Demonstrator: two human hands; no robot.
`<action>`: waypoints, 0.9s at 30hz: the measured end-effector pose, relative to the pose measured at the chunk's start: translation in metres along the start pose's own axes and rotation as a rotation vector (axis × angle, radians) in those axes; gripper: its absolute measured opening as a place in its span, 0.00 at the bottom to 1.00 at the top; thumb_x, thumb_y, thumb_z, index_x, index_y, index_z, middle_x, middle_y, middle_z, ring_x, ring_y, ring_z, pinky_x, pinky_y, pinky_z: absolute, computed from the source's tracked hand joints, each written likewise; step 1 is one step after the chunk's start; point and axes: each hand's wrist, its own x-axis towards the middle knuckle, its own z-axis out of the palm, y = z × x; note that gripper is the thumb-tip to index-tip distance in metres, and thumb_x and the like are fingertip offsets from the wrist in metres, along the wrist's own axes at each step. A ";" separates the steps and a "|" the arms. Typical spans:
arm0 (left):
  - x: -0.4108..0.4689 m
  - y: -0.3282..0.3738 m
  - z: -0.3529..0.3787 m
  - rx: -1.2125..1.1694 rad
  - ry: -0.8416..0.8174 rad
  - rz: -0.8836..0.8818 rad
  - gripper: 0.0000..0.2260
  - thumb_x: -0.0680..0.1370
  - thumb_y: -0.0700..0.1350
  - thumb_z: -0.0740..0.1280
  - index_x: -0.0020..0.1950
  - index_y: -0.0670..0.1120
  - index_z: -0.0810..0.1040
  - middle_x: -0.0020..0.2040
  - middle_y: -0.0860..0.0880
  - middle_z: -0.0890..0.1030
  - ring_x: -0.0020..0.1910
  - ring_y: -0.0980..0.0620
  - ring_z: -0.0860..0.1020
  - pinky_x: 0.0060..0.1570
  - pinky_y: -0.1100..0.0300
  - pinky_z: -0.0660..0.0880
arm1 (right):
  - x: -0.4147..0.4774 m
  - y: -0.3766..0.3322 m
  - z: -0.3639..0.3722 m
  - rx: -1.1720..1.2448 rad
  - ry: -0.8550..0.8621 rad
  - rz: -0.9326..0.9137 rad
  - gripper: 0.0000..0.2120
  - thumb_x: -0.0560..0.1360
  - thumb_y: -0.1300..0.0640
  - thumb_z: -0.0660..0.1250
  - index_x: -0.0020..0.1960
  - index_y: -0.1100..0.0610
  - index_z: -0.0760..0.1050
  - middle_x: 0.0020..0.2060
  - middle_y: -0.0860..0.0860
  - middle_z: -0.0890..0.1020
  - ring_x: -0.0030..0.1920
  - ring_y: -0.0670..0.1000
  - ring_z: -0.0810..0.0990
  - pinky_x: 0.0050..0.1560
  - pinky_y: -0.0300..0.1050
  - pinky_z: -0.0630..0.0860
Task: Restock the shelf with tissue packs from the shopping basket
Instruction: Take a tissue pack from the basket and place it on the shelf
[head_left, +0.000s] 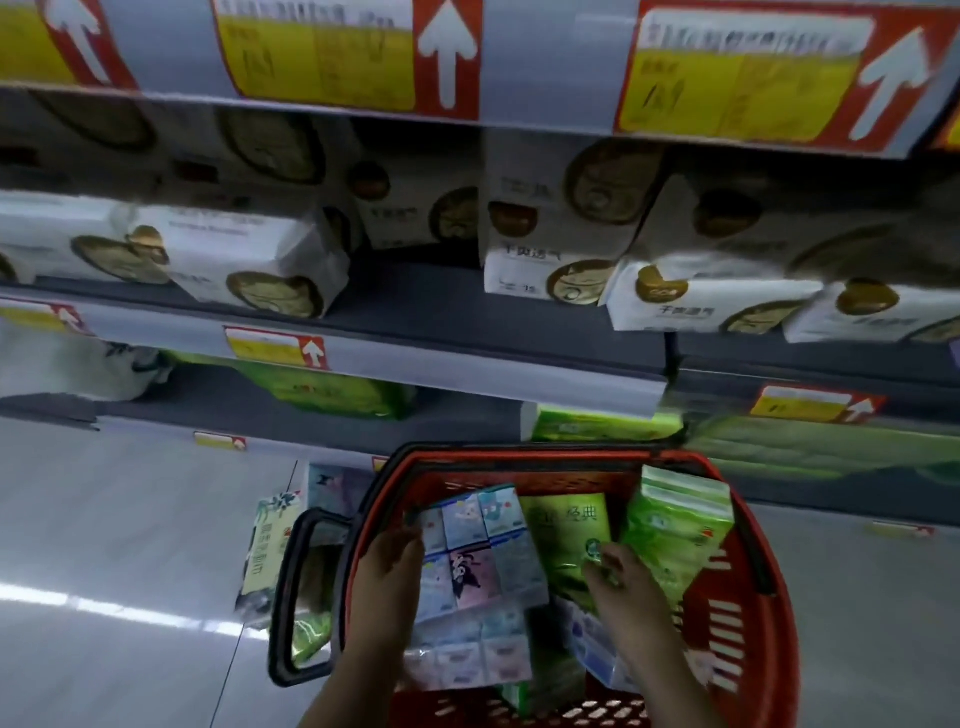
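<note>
I see the shelf (467, 332) across the far side, with white packs (249, 260) on its middle tier. Near me stands the red shopping basket (737, 613), holding a pastel tissue pack (483, 551) on its left and a green tissue pack (675, 525) upright on its right. My left hand (387, 566) grips the pastel tissue pack's left edge. My right hand (623, 577) has its fingers curled beside the green tissue pack, but blur hides any grip.

Green pack (561, 545) in basket (452, 480): "经典", dark characters near the top.
White packs (670, 306) on shelf (467, 364): seemingly "干爽透气", blurred.
Price tags (753, 78) on shelf edges: white up-arrows on red; yellow panels' print illegible.
</note>
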 end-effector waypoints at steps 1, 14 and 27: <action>0.008 -0.007 0.000 0.013 0.004 -0.002 0.04 0.78 0.41 0.65 0.51 0.43 0.78 0.51 0.38 0.80 0.52 0.40 0.77 0.50 0.57 0.68 | 0.006 0.001 0.007 -0.006 -0.005 -0.005 0.19 0.79 0.54 0.62 0.68 0.57 0.68 0.63 0.55 0.76 0.41 0.49 0.77 0.50 0.45 0.74; 0.075 -0.079 0.017 0.096 -0.079 -0.157 0.07 0.79 0.41 0.64 0.56 0.40 0.74 0.42 0.39 0.78 0.38 0.44 0.74 0.40 0.56 0.68 | 0.050 0.010 0.072 -0.059 -0.116 -0.033 0.21 0.80 0.46 0.58 0.67 0.58 0.70 0.48 0.52 0.79 0.44 0.50 0.77 0.42 0.42 0.73; 0.064 -0.076 0.018 -0.058 -0.181 -0.223 0.12 0.80 0.38 0.62 0.62 0.36 0.71 0.41 0.45 0.78 0.35 0.50 0.76 0.20 0.67 0.71 | 0.045 0.001 0.076 0.182 -0.256 0.058 0.15 0.76 0.49 0.67 0.58 0.54 0.71 0.50 0.50 0.81 0.49 0.51 0.80 0.54 0.52 0.78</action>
